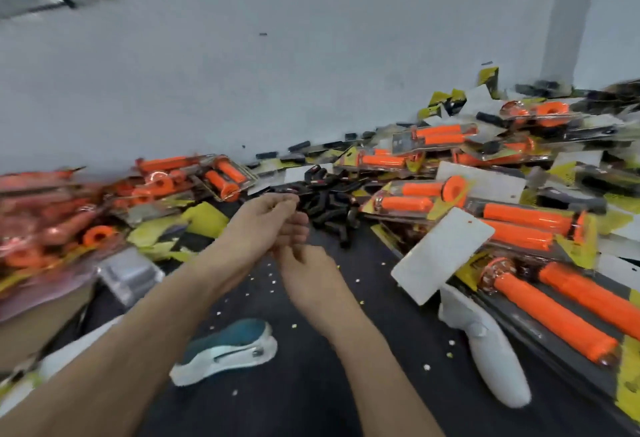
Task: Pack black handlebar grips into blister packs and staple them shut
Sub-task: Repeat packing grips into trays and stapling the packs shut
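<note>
Loose jumbled heap of black handlebar grips (329, 208), far middle of dark bench (311, 384). Small stack of clear blister packs (130, 275), blurred, left side. Teal-and-white stapler (225, 353) lying flat, near edge, apart from both.

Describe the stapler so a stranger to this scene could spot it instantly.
On the dark table, between the heaps of orange grip packs, look nearest the person. The stapler lies between the forearms. It alone has a teal top on a white body.

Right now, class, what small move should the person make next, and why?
Probably reach the left hand forward to take a grip from the black pile: it and the right hand seem empty, and the pile lies just ahead.
</note>
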